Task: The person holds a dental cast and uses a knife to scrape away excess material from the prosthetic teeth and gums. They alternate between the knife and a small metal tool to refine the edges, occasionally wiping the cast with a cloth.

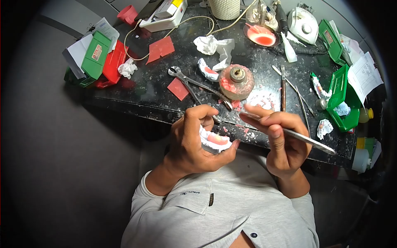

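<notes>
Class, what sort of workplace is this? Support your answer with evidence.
Probably a dental laboratory: the left hand holds a plaster dental model, with pink wax sheets and a spirit burner on the bench.

Matt cast (215, 141), smooth metal tool (317, 144)

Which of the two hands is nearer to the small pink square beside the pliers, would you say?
Left. The left hand, holding the white cast, is just in front of the pink square; the right hand, holding a metal tool, is farther off to the right.
</notes>
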### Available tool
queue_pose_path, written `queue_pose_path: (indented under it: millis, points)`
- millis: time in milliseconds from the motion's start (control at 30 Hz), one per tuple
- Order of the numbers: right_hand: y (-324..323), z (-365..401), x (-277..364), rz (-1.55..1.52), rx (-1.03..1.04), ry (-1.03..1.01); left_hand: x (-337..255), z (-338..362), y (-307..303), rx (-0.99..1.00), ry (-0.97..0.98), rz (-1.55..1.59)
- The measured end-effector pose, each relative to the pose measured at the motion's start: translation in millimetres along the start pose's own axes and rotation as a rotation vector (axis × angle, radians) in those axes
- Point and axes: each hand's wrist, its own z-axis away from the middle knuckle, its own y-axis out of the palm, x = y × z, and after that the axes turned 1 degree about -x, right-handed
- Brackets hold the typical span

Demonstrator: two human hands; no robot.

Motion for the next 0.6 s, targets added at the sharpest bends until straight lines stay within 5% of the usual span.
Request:
queue_pose_path:
  millis: [100,600]
  points:
    - [-7.0,-9.8,0.9,0.243,0.294,-0.123,3.7,-1.5,0.5,0.019,0.055,0.093]
    - [4.3,-2.5,-0.5,0.197,0.319,-0.032,4.9,-1.8,1.0,0.011,0.084,0.081]
